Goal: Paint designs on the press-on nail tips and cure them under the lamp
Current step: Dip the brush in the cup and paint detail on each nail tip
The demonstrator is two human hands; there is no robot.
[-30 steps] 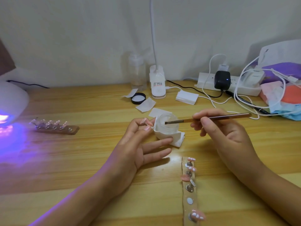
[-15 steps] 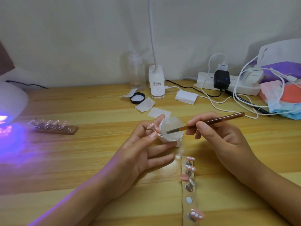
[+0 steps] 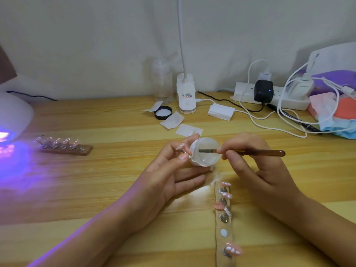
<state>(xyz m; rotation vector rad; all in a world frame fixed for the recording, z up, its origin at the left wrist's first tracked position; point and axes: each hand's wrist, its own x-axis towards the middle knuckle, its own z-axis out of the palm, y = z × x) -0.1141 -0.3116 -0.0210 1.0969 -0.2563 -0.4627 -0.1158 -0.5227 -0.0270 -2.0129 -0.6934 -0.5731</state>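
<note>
Two hands meet over the middle of the table [image 3: 96,189]. The left hand [image 3: 163,176] pinches a small stand carrying a pink nail tip [image 3: 181,146] between thumb and forefinger, just beside the rim of a translucent cup [image 3: 205,160]. Its other fingers lie straight under the cup. The right hand [image 3: 256,170] pinches a brown brush [image 3: 250,151] close to the bristles. The handle points toward the right edge and the bristles sit inside the cup.

A holder strip [image 3: 224,224] runs from just below the cup toward the near edge, between the forearms and close to the right wrist. It carries pink tips dotted white and several bare studs.

A second holder [image 3: 63,147] with clear tips lies toward the left edge, a broad stretch of wood separating it from the left hand. The curing lamp [image 3: 11,116] stands at the left edge and throws violet light across the wood.

Along the far edge stand a bottle [image 3: 161,79], a desk lamp base [image 3: 185,93], a black lid [image 3: 163,112], paper wipes [image 3: 172,120], a white block [image 3: 221,111] and a power strip [image 3: 242,93]. The power strip's white cable [image 3: 269,126] loops forward and stays apart from the right hand.
</note>
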